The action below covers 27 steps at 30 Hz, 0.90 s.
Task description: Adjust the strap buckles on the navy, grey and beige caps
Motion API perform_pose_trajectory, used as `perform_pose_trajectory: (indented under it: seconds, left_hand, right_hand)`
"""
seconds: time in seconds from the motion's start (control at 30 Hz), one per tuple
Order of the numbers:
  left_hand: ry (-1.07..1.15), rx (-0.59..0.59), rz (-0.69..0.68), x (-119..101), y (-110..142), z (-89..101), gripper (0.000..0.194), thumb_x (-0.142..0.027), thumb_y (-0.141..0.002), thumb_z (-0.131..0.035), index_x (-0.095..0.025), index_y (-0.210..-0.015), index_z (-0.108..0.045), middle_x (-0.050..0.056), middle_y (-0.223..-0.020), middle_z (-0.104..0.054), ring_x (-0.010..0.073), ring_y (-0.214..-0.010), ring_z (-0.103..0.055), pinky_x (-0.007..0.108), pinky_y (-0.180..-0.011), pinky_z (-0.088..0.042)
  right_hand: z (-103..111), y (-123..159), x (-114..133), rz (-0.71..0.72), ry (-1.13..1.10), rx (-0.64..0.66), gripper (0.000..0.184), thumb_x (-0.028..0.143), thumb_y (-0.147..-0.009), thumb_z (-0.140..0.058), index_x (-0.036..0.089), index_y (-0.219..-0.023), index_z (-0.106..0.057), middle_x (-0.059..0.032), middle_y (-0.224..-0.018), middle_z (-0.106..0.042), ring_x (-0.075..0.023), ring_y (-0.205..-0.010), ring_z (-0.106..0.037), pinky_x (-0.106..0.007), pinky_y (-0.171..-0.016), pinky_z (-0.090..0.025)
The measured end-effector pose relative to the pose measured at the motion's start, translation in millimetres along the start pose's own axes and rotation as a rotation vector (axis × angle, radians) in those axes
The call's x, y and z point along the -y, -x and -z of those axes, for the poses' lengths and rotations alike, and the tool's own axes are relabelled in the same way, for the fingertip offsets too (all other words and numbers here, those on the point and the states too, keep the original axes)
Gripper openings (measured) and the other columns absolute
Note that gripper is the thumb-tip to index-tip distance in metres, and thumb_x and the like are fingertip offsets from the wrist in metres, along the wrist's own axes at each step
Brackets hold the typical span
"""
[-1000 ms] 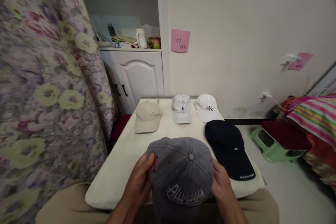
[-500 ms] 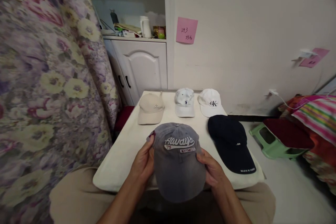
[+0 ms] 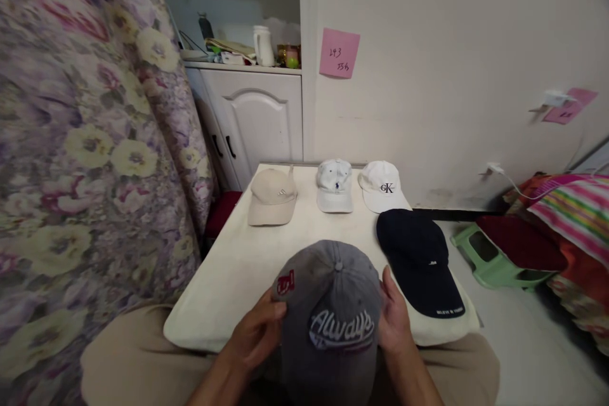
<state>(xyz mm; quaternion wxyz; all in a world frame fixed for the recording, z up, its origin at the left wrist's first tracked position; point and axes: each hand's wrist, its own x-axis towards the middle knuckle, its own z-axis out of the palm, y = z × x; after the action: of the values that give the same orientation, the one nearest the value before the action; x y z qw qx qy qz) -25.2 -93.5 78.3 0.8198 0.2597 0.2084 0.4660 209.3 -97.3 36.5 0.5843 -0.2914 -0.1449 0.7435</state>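
Left hand: at the lower centre-left of the frame, the left hand (image 3: pixel 257 330) is gripping the side of the gray cap, thumb lying on the fabric, other fingers partly hidden.
Right hand: at the lower centre-right, the right hand (image 3: pixel 394 317) is holding the opposite side, the cap partly covering its fingers.
Gray cap: the gray cap (image 3: pixel 328 295) is filling the lower centre, its brim pointing toward the bottom edge; raised "Always" lettering is showing in front, a red patch on the picture-left side.
Table: the cream-covered table (image 3: pixel 228 282) is spreading across the lower middle.
Navy cap: right of centre, the navy cap (image 3: pixel 413 244) is lying with its brim pointing lower right.
Back row: from left to right across the middle, the beige cap (image 3: pixel 272 193), the pale blue cap (image 3: pixel 334 189) and the white cap (image 3: pixel 380 184) are resting apart on the cover.
Stool: the green stool (image 3: pixel 485 269) is standing at the right.
Cabinet: the white cabinet (image 3: pixel 259 117) is standing at the upper left.
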Motion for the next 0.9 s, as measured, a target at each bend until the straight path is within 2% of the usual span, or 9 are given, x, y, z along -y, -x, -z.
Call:
perform_pose_trajectory:
  seconds: [0.07,0.17,0.3,0.43,0.57,0.67,0.77,0.83,0.9]
  left_hand:
    - [0.016,-0.020,0.028,1.8,0.2,2.6,0.021,-0.022,-0.077,-0.073,-0.016,-0.097,-0.077,0.011,-0.099,-0.079,0.0357,-0.116,-0.064,0.046,-0.106,-0.045]
    - [-0.015,-0.075,-0.006,-1.8,-4.2,2.1,0.018,-0.022,-0.081,-0.072,-0.015,-0.097,-0.077,0.011,-0.097,-0.079,0.0335,-0.112,-0.067,0.042,-0.105,-0.046]
    - [-0.055,-0.019,-0.099,-18.0,-10.6,-4.5,0.025,-0.016,-0.075,-0.077,-0.014,-0.099,-0.076,0.009,-0.090,-0.079,0.0325,-0.104,-0.071,0.042,-0.102,-0.049]
    - [-0.118,0.024,-0.128,-39.0,-19.8,-18.6,0.023,-0.019,-0.080,-0.074,-0.015,-0.102,-0.075,0.009,-0.092,-0.079,0.0293,-0.097,-0.073,0.039,-0.098,-0.051]
    - [-0.231,0.113,-0.188,-64.3,-33.9,-35.5,0.027,-0.022,-0.080,-0.075,-0.015,-0.105,-0.075,0.009,-0.091,-0.078,0.0273,-0.090,-0.073,0.036,-0.090,-0.054]
    - [-0.362,0.200,-0.261,-84.4,-41.2,-41.6,0.029,-0.024,-0.076,-0.078,-0.014,-0.103,-0.075,0.008,-0.084,-0.076,0.0249,-0.083,-0.071,0.032,-0.081,-0.054]
    - [-0.553,0.254,-0.192,-93.6,-42.3,-36.6,0.035,-0.032,-0.071,-0.083,-0.014,-0.100,-0.076,0.006,-0.079,-0.073,0.0202,-0.073,-0.067,0.027,-0.069,-0.051]
    - [-0.714,0.258,-0.083,-88.9,-39.1,-28.0,0.040,-0.039,-0.066,-0.086,-0.015,-0.097,-0.077,0.003,-0.078,-0.070,0.0159,-0.068,-0.061,0.021,-0.061,-0.045]
    - [-0.843,0.265,0.033,-76.7,-32.8,-18.4,0.038,-0.044,-0.067,-0.084,-0.015,-0.090,-0.077,0.001,-0.073,-0.066,0.0132,-0.064,-0.054,0.020,-0.057,-0.039]
  right_hand:
    - [1.3,0.0,0.4,-0.001,-0.017,-0.016,0.039,0.056,-0.073,-0.074,0.023,-0.095,-0.076,-0.0073,-0.100,-0.079,-0.0334,-0.104,-0.070,-0.049,-0.088,-0.057]
    - [-0.8,1.5,0.9,0.001,-0.023,-0.057,0.035,0.050,-0.071,-0.078,0.024,-0.094,-0.078,-0.0063,-0.096,-0.080,-0.0335,-0.101,-0.071,-0.048,-0.086,-0.059]
    - [-11.5,3.8,7.8,0.010,-0.047,-0.036,0.032,0.049,-0.075,-0.077,0.023,-0.092,-0.078,-0.0044,-0.090,-0.080,-0.0296,-0.104,-0.071,-0.043,-0.091,-0.058]
    - [-27.5,0.1,30.3,0.046,-0.021,0.037,0.030,0.045,-0.073,-0.081,0.020,-0.090,-0.078,-0.0058,-0.089,-0.080,-0.0293,-0.106,-0.070,-0.044,-0.097,-0.054]
    - [-45.1,-8.0,64.3,0.284,0.027,0.085,0.025,0.037,-0.066,-0.087,0.023,-0.084,-0.077,-0.0030,-0.082,-0.079,-0.0268,-0.093,-0.073,-0.043,-0.095,-0.054]
    - [-54.5,-13.2,84.7,0.453,0.132,0.163,0.029,0.042,-0.064,-0.087,0.024,-0.083,-0.076,-0.0040,-0.079,-0.077,-0.0249,-0.078,-0.072,-0.039,-0.082,-0.058]
    - [-49.4,-17.4,90.1,0.463,0.363,0.279,0.036,0.049,-0.065,-0.084,0.018,-0.081,-0.075,-0.0053,-0.069,-0.071,-0.0221,-0.064,-0.066,-0.033,-0.063,-0.053]
    - [-35.9,-18.0,84.5,0.403,0.554,0.342,0.034,0.047,-0.070,-0.081,0.015,-0.075,-0.073,-0.0025,-0.064,-0.065,-0.0167,-0.057,-0.057,-0.027,-0.055,-0.045]
    - [-17.6,-13.8,74.4,0.317,0.719,0.376,0.030,0.043,-0.076,-0.078,0.014,-0.074,-0.071,0.0000,-0.064,-0.060,-0.0127,-0.057,-0.051,-0.023,-0.055,-0.038]
